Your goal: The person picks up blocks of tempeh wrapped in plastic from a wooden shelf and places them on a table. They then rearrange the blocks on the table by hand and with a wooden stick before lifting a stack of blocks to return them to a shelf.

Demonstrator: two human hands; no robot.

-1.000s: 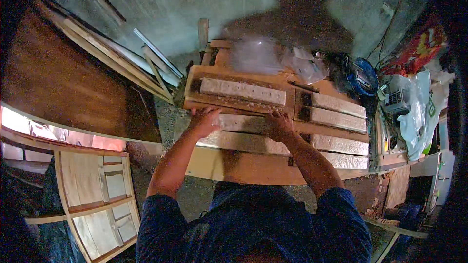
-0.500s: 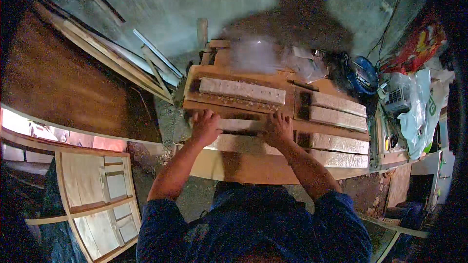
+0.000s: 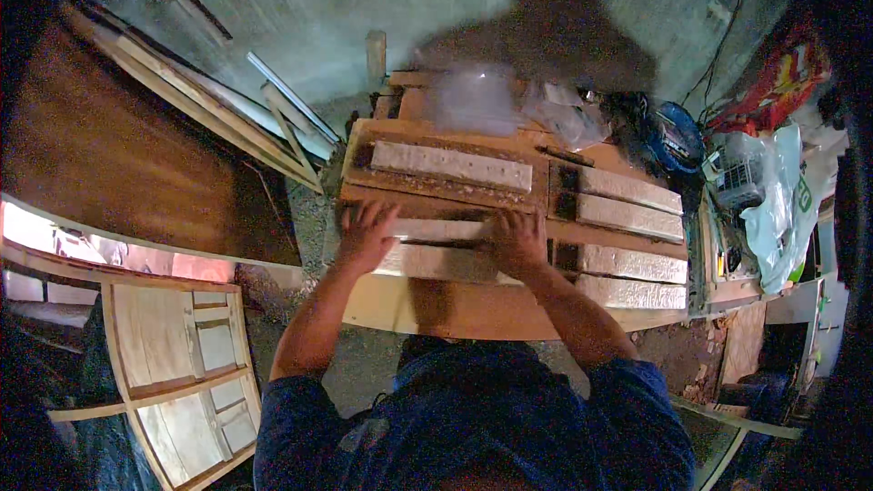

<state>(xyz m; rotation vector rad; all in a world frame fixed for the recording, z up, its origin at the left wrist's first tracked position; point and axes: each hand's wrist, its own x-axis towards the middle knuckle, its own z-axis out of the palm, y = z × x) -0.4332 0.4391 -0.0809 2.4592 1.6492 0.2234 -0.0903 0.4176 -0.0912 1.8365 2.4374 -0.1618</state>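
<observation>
- Head view is showing a wooden frame point(image 3: 509, 218) lying on the table point(image 3: 455, 309) at mid-frame, pale panels point(image 3: 450, 166) already sitting in most of its openings.
- Work is looking well along; the pale strip point(image 3: 436, 262) nearest the person is the one being seated.
- Left hand point(image 3: 366, 235) is pressing flat, fingers spread, on the strip's left end.
- Right hand point(image 3: 516, 241) is pressing likewise, just right of centre; both forearms are reaching up from the lower edge.

Panels: pale wooden panels point(image 3: 452, 166) are looking matt and rough, dusty on top.
Worktop: the worktop point(image 3: 473, 307) is showing smooth tan wood, lightly glossy.
Bags: clear plastic bags point(image 3: 509, 105) are shining, crinkled.
Wall: the wall point(image 3: 346, 0) is looking rough, matt grey.
</observation>
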